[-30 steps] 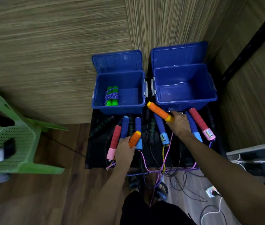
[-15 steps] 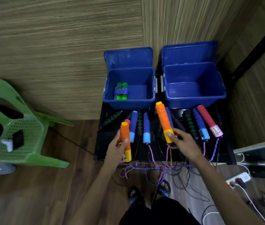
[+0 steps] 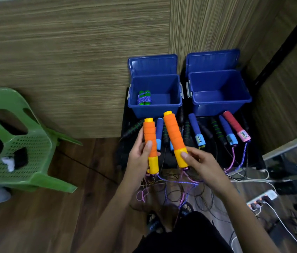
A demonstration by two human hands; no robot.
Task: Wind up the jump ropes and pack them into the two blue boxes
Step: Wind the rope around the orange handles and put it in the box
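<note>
The left hand (image 3: pixel 140 157) gripped one ribbed orange foam handle (image 3: pixel 150 141), thumb across it. The right hand (image 3: pixel 201 164) pinched the other handle (image 3: pixel 174 134) at its smooth yellow end.

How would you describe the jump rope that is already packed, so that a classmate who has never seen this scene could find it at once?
Two open blue boxes stand side by side against the wooden wall; look in the left blue box. At its left end lies the wound green-handled rope, two green handles bound together by purple cord. It is the only rope inside a box; the others lie outside.
</note>
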